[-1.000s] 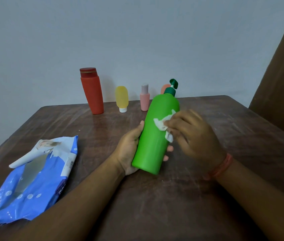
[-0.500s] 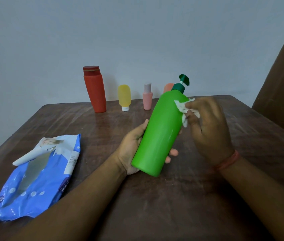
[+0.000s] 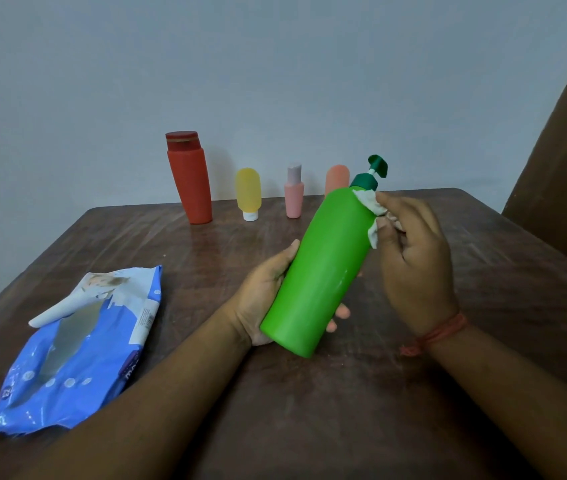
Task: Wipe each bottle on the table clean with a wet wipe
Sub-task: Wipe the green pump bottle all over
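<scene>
Left forearm enters from the lower left edge, angled up and inward. Left hand (image 3: 264, 299) palm up, fingers wrapped round the lower half of the bottle (image 3: 323, 268), thumb along its left side, fingertips showing at its right. Right forearm enters from the lower right. Right hand (image 3: 413, 258) raised, back toward the camera, fingers pinching a wipe (image 3: 372, 211) against the bottle's shoulder.

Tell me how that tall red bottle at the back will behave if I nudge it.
The red bottle probably tips rather than slides: it is tall, leans slightly, and its body widens toward the cap. Its smooth plastic may be slippery. If it topples, it could hit the yellow bottle beside it.
</scene>
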{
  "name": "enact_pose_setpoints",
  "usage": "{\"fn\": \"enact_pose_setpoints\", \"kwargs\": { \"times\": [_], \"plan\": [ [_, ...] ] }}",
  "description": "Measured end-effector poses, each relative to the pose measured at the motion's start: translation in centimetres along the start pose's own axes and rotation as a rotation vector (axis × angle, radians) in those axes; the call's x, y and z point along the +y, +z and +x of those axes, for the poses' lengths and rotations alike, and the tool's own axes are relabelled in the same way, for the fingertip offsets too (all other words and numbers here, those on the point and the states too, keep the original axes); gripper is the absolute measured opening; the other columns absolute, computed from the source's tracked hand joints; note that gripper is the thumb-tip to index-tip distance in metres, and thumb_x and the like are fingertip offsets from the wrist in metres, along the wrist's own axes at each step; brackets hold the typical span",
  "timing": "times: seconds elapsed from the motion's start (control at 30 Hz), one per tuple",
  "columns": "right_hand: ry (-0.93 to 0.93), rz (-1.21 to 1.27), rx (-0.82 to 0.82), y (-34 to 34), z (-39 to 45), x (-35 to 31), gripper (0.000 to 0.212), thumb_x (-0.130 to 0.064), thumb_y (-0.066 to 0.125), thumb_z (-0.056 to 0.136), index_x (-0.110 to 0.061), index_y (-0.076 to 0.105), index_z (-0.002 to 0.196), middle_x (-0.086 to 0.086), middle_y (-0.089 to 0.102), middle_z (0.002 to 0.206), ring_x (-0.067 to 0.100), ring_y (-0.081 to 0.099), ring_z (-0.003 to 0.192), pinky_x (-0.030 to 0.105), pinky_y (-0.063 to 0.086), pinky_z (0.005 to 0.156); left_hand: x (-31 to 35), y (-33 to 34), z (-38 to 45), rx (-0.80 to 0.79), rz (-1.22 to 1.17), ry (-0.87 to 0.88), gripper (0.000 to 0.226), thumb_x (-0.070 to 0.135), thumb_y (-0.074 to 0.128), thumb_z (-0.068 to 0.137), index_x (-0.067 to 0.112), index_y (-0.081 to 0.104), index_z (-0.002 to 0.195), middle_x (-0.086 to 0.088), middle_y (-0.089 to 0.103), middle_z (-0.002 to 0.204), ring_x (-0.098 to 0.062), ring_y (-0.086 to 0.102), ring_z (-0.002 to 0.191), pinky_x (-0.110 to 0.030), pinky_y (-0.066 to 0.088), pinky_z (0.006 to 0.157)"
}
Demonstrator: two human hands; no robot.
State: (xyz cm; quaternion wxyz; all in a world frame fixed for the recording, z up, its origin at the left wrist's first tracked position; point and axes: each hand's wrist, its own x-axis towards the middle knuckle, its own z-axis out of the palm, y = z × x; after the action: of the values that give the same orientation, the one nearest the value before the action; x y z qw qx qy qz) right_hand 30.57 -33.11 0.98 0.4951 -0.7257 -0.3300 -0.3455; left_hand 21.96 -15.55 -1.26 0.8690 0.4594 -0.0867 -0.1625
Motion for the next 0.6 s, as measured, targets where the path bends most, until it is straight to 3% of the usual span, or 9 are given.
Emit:
{"fn": "enact_pose_setpoints", "kwargs": {
  "times": [0.1, 0.17, 0.23, 0.37, 0.43, 0.5, 0.6],
  "plan": [
    [0.236, 0.155, 0.008, 0.8, -0.6, -0.7, 0.025, -0.010, 0.056, 0.100, -0.014, 0.062, 0.124, -0.001, 0.063, 0.109, -0.002, 0.060, 0.092, 0.008, 0.045, 0.085, 0.1, 0.2, 0.0, 0.069, -0.002, 0.027, 0.068, 0.055, 0.028, 0.100, 0.006, 0.065, 0.129, -0.022, 0.062, 0.127, -0.037, 0.070, 0.080, -0.041, 0.060, 0.064],
    [0.369, 0.284, -0.030, 1.3, -1.3, -1.1, 0.012, -0.016, 0.059, 0.101, -0.025, 0.058, 0.109, -0.004, 0.068, 0.098, 0.001, 0.065, 0.086, 0.019, 0.052, 0.078, 0.2, 0.4, 0.1, 0.104, -0.004, 0.054, 0.069, 0.056, 0.029, 0.099, 0.006, 0.067, 0.126, -0.023, 0.063, 0.125, -0.037, 0.070, 0.078, -0.041, 0.059, 0.063],
    [0.423, 0.311, -0.049, 1.5, -1.4, -1.1, 0.013, -0.020, 0.063, 0.099, -0.031, 0.056, 0.097, -0.003, 0.071, 0.093, 0.012, 0.069, 0.085, 0.032, 0.057, 0.076, 0.2, 0.5, 0.1, 0.122, -0.016, 0.063, 0.069, 0.057, 0.028, 0.100, 0.007, 0.069, 0.124, -0.023, 0.063, 0.125, -0.037, 0.069, 0.078, -0.040, 0.059, 0.063],
    [0.498, 0.340, 0.108, 0.7, 0.4, -0.2, 0.018, -0.016, 0.068, 0.095, -0.029, 0.056, 0.091, -0.008, 0.068, 0.086, 0.005, 0.066, 0.077, 0.030, 0.054, 0.073, -0.1, 0.6, 0.4, 0.104, 0.032, 0.009, 0.071, 0.057, 0.022, 0.102, 0.006, 0.064, 0.129, -0.020, 0.065, 0.125, -0.036, 0.069, 0.082, -0.040, 0.059, 0.067],
    [0.458, 0.307, 0.072, 0.5, 0.2, -0.3, 0.021, -0.014, 0.067, 0.095, -0.029, 0.054, 0.088, -0.010, 0.065, 0.081, -0.003, 0.061, 0.070, 0.023, 0.050, 0.069, -0.1, 0.7, 0.4, 0.120, 0.038, 0.009, 0.070, 0.057, 0.023, 0.102, 0.006, 0.062, 0.130, -0.020, 0.067, 0.122, -0.036, 0.069, 0.081, -0.040, 0.059, 0.066],
    [0.321, 0.198, -0.070, 0.9, -1.1, -0.8, 0.021, -0.016, 0.068, 0.095, -0.030, 0.055, 0.086, -0.011, 0.063, 0.078, -0.004, 0.059, 0.067, 0.017, 0.046, 0.063, 0.2, 0.7, 0.3, 0.179, -0.006, 0.048, 0.068, 0.057, 0.024, 0.102, 0.006, 0.062, 0.128, -0.020, 0.069, 0.115, -0.036, 0.070, 0.077, -0.039, 0.059, 0.062],
    [0.092, 0.070, -0.160, 1.5, -2.0, -1.2, 0.006, -0.016, 0.070, 0.090, -0.018, 0.065, 0.093, -0.004, 0.057, 0.091, -0.005, 0.054, 0.078, 0.010, 0.040, 0.068, 0.5, 0.8, 0.1, 0.258, -0.054, 0.110, 0.066, 0.056, 0.025, 0.103, 0.006, 0.061, 0.127, -0.022, 0.071, 0.106, -0.035, 0.070, 0.076, -0.039, 0.060, 0.061]
  ]
}}
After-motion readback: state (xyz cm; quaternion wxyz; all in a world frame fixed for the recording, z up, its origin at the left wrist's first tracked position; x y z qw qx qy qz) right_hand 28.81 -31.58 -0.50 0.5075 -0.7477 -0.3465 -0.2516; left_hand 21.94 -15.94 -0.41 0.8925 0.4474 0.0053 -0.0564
